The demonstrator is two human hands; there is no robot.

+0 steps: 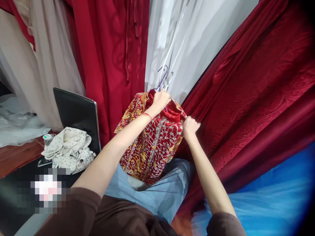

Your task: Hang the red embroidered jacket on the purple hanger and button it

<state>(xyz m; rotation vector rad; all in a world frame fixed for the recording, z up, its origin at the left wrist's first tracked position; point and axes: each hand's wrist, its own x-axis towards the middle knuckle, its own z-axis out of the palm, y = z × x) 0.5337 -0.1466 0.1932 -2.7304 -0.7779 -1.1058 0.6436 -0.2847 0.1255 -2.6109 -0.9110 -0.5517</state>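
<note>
A red jacket (145, 147) covered in gold and silver embroidery hangs in front of my knees. Its neck opening shows a plain red lining. A purple hanger (162, 80) pokes up out of the collar, its hook close to several white strips. My left hand (161, 99), with a thin red cord at the wrist, is closed at the collar beside the hanger; whether it also grips the hanger is hidden. On the right, my right hand (190, 126) is closed around the jacket's shoulder edge, the thumb pointing outward.
Red cloth hangs behind the jacket and on the right (253, 85), with white cloth (169, 36) between. Blue tulle (270, 206) lies at lower right. At left, a black chair (76, 108) holds a dotted white cloth (70, 149) and a phone (45, 162).
</note>
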